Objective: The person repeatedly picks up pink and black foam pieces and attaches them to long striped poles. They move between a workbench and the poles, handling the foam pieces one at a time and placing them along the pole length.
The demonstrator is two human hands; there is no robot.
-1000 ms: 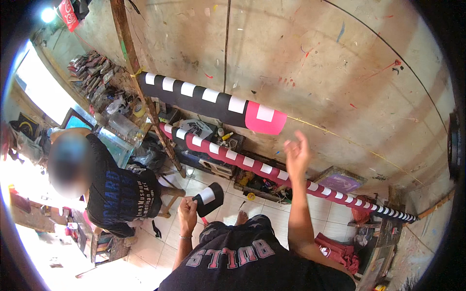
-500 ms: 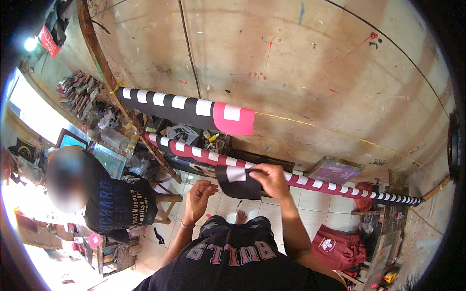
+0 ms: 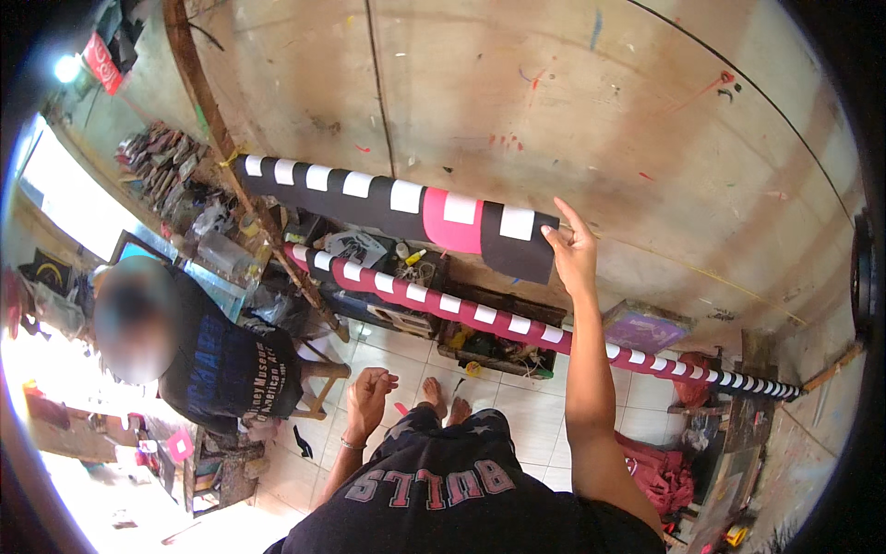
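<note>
One person (image 3: 221,369) in a dark shirt is at my far left, face blurred and lap hard to make out; that body covers part of a wooden stool (image 3: 325,369). Glare washes out the lower left, where a pink square (image 3: 180,447) with a white patch shows. Further right a wooden post (image 3: 214,129) meets the yellow line's left end, and five overlapping black pieces (image 3: 318,198) hang from there, each partly covering a neighbour. My left hand (image 3: 369,399) is below them, fingers curled loosely; I see nothing in it and cannot tell whether the tips meet. A pink piece (image 3: 452,238) comes next in the upper row, then a black piece (image 3: 519,257) with a white patch at the right end. My right hand (image 3: 572,242) is at that black piece's upper right corner, thumb and forefinger apart; whether the thumb presses it I cannot tell. Beneath, my forearm cuts across the maroon row (image 3: 503,323), and the contents of the box (image 3: 494,362) behind it blur together. Rightward, the yellow line (image 3: 711,271) thins against the wall, and my arm hides part of a maroon cloth pile (image 3: 655,475).
</note>
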